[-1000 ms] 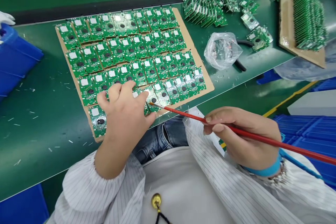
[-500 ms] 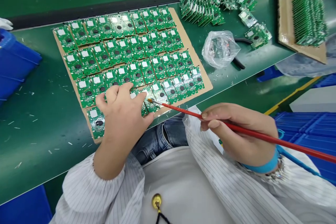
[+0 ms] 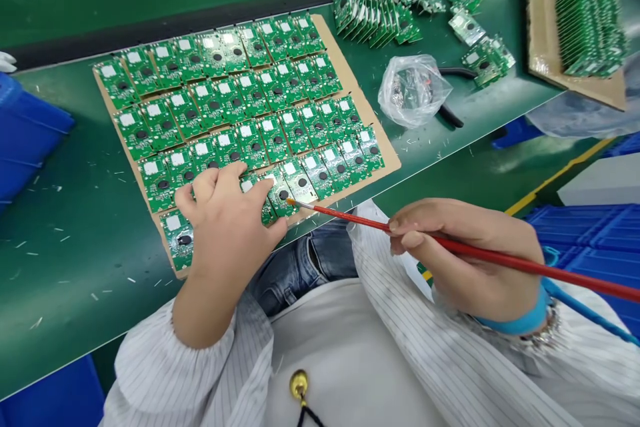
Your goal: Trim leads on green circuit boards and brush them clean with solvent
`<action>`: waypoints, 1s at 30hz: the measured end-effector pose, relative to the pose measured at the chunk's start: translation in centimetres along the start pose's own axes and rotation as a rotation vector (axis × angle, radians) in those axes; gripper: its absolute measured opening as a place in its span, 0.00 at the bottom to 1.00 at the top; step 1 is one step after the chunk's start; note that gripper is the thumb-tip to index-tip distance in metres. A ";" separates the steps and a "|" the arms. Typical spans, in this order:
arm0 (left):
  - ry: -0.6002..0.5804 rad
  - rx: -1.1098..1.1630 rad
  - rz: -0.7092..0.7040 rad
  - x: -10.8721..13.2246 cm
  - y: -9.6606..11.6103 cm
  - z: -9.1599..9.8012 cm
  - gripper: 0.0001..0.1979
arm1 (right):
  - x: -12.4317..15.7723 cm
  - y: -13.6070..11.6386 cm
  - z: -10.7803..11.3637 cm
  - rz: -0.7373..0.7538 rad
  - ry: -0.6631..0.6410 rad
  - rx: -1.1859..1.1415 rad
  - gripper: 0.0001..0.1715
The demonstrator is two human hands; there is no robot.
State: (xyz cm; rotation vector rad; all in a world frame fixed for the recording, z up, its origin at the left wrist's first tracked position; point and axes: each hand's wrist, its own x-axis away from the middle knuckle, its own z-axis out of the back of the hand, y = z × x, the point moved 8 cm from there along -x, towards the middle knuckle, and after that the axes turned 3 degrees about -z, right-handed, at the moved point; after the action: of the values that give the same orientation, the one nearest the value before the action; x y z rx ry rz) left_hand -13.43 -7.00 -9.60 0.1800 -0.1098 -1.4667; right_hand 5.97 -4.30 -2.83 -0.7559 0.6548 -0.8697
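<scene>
Rows of green circuit boards [image 3: 231, 97] with white squares and black round spots lie on a brown cardboard sheet [image 3: 387, 153]. My left hand [image 3: 227, 223] rests over the front row, fingers spread and tips on the boards; it hides some of them. A red paintbrush [image 3: 345, 216] is pinched between the thumb and fingers of my right hand [image 3: 465, 257], off the table's front edge. The brush tip is at a front-row circuit board [image 3: 283, 195], beside its black spot, just right of my left hand.
Behind on the right stand leaning circuit boards [image 3: 373, 13] and a clear plastic bag [image 3: 413, 90] over black-handled tool parts. Farther right, a cardboard piece [image 3: 543, 33] bears a dense stack of boards [image 3: 587, 20]. A blue bin [image 3: 30, 130] is at left. White clippings dot the green table [image 3: 90, 213].
The brush tip has moved from near the white square down to beside the black spot on the front-row board. My left hand stays over the boards; the whole view has shifted slightly.
</scene>
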 end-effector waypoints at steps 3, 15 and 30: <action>-0.009 -0.009 -0.003 -0.1 0.2 0.1 0.18 | 0.8 1.0 1.0 -0.029 0.064 -0.064 0.11; 0.032 -0.013 -0.031 -1.4 2.8 -0.3 0.23 | -0.1 2.4 0.6 -0.070 0.126 -0.100 0.07; 0.039 -0.006 -0.021 -2.0 2.9 -0.6 0.23 | -0.5 1.2 0.6 -0.040 0.006 0.057 0.09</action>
State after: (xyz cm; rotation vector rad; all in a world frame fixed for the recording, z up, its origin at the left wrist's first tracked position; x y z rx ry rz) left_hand -10.67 -4.70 -9.59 0.2056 -0.0723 -1.4830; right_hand 6.66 -3.17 -3.37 -0.7173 0.6194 -0.9245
